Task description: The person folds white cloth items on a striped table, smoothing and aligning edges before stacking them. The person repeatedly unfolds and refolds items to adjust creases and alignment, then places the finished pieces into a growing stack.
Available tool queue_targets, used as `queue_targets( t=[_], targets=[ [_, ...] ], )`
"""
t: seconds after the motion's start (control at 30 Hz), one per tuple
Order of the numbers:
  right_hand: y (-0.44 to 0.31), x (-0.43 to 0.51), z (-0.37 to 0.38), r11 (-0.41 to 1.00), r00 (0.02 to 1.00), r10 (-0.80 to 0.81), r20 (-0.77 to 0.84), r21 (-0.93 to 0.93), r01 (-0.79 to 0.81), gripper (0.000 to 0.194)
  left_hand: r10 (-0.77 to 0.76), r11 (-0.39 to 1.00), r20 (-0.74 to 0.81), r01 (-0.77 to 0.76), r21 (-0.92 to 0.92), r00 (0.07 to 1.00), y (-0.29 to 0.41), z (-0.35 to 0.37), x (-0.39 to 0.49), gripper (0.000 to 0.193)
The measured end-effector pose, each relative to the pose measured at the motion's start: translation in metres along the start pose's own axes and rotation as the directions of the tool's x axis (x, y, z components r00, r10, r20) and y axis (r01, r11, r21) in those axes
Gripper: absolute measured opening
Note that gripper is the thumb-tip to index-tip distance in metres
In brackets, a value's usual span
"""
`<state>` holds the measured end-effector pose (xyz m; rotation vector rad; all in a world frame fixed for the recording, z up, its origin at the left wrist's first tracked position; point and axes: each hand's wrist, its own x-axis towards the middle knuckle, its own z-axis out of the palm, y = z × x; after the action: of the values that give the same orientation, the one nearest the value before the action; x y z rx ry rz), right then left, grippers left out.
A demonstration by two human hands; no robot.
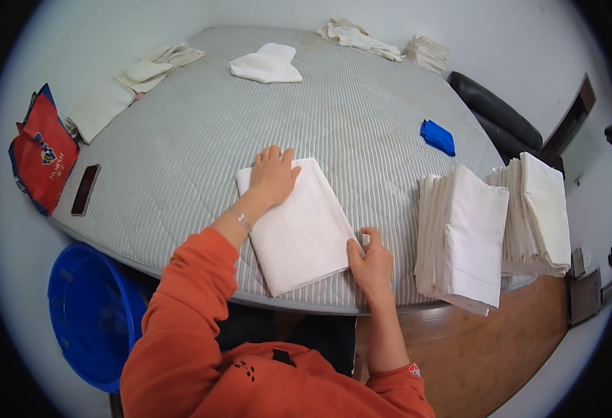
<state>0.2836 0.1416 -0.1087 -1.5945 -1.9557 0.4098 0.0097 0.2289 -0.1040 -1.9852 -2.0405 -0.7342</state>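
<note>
A white folded cloth point(301, 230) lies flat on the striped mattress point(191, 209) before me. Across its upper left part rests my left hand point(275, 176), palm down, with the fingers reaching over the far edge. My right hand point(373, 264) is at the cloth's right edge near the lower corner. Its thumb touches the cloth, and the bent index finger stands apart from the thumb; the other fingers are mostly hidden. To the right of that hand stand two thick stacks of folded white cloths, a nearer stack point(473, 240) and a farther stack point(544, 214).
A blue folded item point(438, 138) lies at the right, and a loose white cloth point(268, 65) farther back. More cloths point(102, 111) line the left edge, near a red bag point(47, 151) and a dark flat object point(85, 190). Below left stands a blue plastic tub point(89, 313).
</note>
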Motion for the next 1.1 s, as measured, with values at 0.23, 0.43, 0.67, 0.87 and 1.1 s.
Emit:
queue_targets(
  t=[0.23, 0.43, 0.67, 0.87, 1.1],
  targets=[
    [-0.046, 0.010, 0.002, 0.861, 0.853, -0.509, -0.117, -0.090, 0.501, 0.040, 0.181, 0.982, 0.068, -0.185, 0.046, 0.981, 0.017, -0.029, -0.068, 0.060],
    [-0.077, 0.022, 0.064, 0.840, 0.847, -0.522, 0.103, -0.115, 0.531, 0.047, 0.104, 0.994, 0.138, -0.107, 0.017, 0.985, -0.001, -0.012, -0.078, 0.061],
    [-0.062, 0.030, 0.087, 0.875, 0.888, -0.447, 0.111, -0.150, 0.460, 0.051, 0.029, 0.994, 0.254, -0.054, 0.094, 0.967, -0.005, -0.013, -0.070, 0.059],
    [-0.057, 0.070, 0.104, 0.903, 0.918, -0.379, 0.113, -0.173, 0.394, 0.054, -0.037, 0.988, 0.328, -0.014, 0.152, 0.944, -0.003, -0.015, -0.049, 0.060],
    [-0.051, 0.102, 0.124, 0.912, 0.934, -0.346, 0.088, -0.203, 0.357, 0.055, -0.058, 0.989, 0.333, 0.009, 0.145, 0.941, -0.005, 0.002, -0.035, 0.059]
  ],
)
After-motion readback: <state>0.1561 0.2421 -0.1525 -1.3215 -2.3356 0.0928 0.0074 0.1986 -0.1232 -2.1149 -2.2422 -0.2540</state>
